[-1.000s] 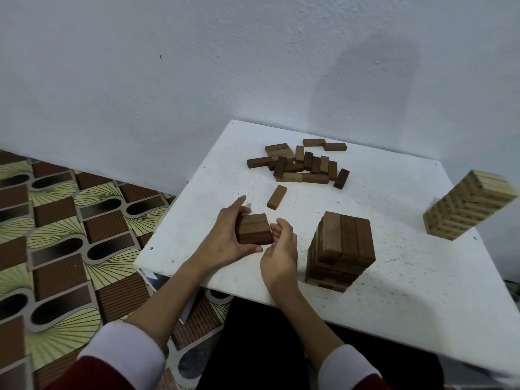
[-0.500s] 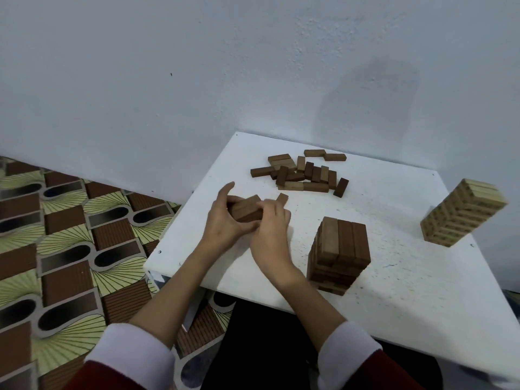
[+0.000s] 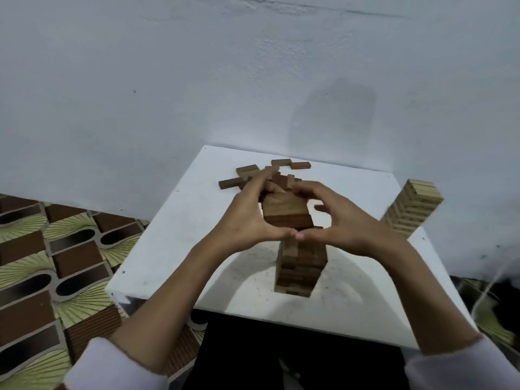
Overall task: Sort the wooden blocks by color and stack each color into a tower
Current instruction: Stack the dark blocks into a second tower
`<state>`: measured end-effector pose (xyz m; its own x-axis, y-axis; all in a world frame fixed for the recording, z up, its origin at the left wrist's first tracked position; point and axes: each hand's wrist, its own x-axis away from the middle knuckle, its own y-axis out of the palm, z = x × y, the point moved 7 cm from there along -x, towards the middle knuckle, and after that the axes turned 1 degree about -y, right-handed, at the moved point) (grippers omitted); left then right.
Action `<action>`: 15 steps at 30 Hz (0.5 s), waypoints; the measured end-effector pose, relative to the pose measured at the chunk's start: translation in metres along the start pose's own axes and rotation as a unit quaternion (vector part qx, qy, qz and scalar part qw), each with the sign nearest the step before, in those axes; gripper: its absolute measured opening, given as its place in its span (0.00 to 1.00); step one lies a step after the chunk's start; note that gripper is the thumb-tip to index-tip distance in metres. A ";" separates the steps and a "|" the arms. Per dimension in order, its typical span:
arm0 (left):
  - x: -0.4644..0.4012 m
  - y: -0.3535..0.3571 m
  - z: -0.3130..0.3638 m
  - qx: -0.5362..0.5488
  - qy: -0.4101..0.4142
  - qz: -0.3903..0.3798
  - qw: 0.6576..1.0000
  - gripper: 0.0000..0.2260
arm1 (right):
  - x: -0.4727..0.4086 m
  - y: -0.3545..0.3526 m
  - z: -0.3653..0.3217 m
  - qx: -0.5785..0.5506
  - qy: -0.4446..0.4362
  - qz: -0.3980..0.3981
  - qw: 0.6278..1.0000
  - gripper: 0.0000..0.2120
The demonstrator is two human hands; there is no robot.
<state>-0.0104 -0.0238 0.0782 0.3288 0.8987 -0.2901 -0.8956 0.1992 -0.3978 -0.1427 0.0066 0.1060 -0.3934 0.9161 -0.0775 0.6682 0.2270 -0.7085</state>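
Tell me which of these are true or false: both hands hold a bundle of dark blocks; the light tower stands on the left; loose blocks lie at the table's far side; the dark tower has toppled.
1. Both hands, left hand and right hand, hold a bundle of dark blocks: true.
2. The light tower stands left: false, it stands right.
3. Loose blocks lie at the table's far side: true.
4. The dark tower has toppled: false, it stands.

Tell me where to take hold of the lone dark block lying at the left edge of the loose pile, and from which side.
Pinch the lone dark block across its two long side faces near the middle, coming down from above. It lies flat on the white table, and its left end juts clear of the loose pile, so fingers probably fit on both long sides there.
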 end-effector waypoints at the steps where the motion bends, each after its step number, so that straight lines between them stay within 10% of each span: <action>1: -0.001 0.010 0.002 -0.004 0.004 -0.020 1.000 0.45 | 0.006 -0.003 0.008 -0.003 0.009 -0.001 1.000 0.33; 15: -0.005 0.050 -0.005 -0.063 0.010 -0.109 0.992 0.47 | 0.026 -0.005 0.058 -0.025 0.046 0.030 0.998 0.39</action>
<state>-0.0555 -0.0207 0.0554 0.5177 0.8312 -0.2025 -0.7582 0.3361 -0.5587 -0.1927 0.0102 0.0670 -0.2941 0.9544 -0.0520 0.7208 0.1857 -0.6678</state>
